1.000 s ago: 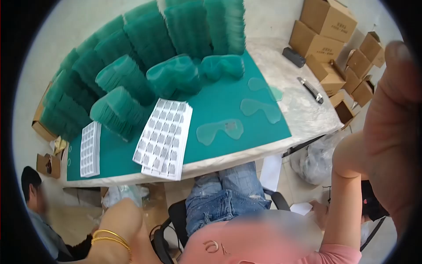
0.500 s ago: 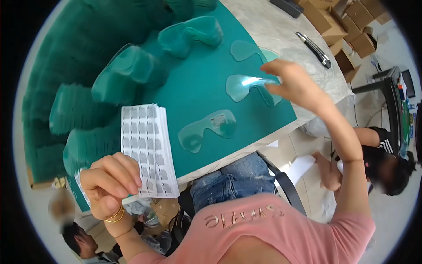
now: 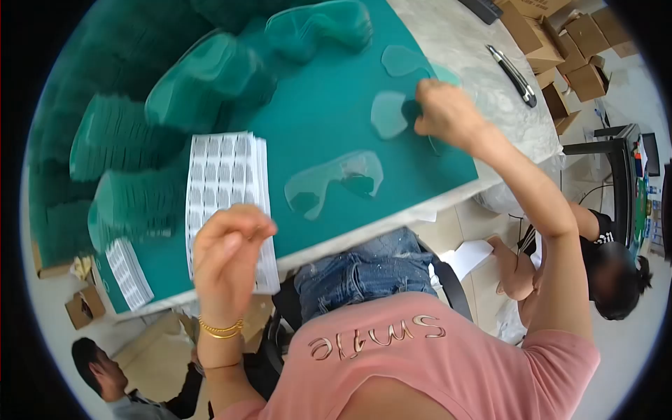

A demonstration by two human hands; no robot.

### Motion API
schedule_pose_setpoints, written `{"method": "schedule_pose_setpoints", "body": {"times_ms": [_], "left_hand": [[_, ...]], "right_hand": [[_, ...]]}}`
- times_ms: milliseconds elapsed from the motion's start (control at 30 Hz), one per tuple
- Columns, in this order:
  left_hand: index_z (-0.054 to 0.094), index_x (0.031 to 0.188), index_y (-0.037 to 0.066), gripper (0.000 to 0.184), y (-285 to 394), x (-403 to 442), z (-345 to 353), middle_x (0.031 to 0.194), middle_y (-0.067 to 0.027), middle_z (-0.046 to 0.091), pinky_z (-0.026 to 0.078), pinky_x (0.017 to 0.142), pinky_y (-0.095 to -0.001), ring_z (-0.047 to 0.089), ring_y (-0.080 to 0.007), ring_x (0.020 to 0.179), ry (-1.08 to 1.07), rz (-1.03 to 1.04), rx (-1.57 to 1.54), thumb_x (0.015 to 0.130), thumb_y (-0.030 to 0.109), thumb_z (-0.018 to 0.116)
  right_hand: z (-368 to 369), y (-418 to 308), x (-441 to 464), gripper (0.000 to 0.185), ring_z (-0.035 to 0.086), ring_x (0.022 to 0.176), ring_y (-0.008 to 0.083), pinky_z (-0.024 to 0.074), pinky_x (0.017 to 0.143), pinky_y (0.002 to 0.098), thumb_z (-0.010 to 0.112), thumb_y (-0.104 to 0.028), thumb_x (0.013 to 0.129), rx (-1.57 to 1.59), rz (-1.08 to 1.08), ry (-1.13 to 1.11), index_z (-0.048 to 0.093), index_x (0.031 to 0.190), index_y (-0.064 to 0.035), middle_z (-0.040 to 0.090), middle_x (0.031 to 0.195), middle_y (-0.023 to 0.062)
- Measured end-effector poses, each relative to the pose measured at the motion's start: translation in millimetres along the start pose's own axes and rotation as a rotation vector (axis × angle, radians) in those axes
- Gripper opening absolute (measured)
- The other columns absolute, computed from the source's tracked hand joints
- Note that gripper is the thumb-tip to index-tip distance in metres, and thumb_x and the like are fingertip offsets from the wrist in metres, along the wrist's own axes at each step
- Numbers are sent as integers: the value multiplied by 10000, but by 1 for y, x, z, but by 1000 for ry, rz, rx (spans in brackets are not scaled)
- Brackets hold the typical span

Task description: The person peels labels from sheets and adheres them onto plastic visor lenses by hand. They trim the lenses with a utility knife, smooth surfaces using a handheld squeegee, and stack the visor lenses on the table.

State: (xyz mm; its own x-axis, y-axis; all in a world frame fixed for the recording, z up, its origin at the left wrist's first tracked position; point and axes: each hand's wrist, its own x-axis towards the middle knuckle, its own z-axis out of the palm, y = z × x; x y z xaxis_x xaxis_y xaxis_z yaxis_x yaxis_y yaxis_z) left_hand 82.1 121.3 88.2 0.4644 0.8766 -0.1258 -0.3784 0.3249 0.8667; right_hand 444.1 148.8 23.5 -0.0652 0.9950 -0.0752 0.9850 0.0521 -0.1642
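Note:
My right hand (image 3: 451, 115) has its fingers curled down on a clear goggle-shaped lens (image 3: 388, 115), covering the nose cut-out and much of its right side. Just beyond lies another clear lens (image 3: 404, 61), partly behind the same hand. My left hand (image 3: 234, 245), fingers bent towards the thumb, is over a stack of printed label sheets (image 3: 220, 164); whatever its fingertips hold is too small to make out. Between the hands, a third clear lens (image 3: 336, 183) lies flat on the green mat (image 3: 413, 185).
Stacks of lenses (image 3: 203, 80) fill the mat's left and far side. A smaller label pile (image 3: 129, 273) sits at the front left. A utility knife (image 3: 512, 75) lies on the marble-look tabletop (image 3: 462, 42). Other people (image 3: 112, 381) are beside the table; cardboard boxes (image 3: 584, 38) stand at right.
My left hand has moved right and up from the label stack's lower left corner. My right hand has come down onto the lens and its fingers have curled in. The view has shifted slightly.

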Motion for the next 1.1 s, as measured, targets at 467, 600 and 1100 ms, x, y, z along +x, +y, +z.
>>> {"method": "schedule_pose_setpoints", "body": {"times_ms": [467,600,1100], "left_hand": [[480,1255,-87,425,-74,-27,103,1114,-160,615,481,895,-356,606,-255,1009,-423,-381,-509,973,226,422],[534,1193,-85,390,-56,-29,106,1048,-156,637,505,843,-362,634,-246,935,-391,-321,-254,964,214,432],[601,1122,-69,248,-46,-15,52,930,-95,668,524,782,-269,640,-135,855,-111,-143,43,894,28,610]], "right_hand": [[-21,-77,-121,556,465,927,178,388,863,309,770,-342,730,1969,-523,534,499,1112,-43,479,972,46],[-14,-73,-126,590,476,964,202,387,880,327,778,-308,717,1916,-566,663,488,1156,-41,489,1050,77],[-34,-1,-126,362,587,1009,186,444,943,330,584,-27,877,1079,131,718,540,1235,9,618,1102,95]]}}
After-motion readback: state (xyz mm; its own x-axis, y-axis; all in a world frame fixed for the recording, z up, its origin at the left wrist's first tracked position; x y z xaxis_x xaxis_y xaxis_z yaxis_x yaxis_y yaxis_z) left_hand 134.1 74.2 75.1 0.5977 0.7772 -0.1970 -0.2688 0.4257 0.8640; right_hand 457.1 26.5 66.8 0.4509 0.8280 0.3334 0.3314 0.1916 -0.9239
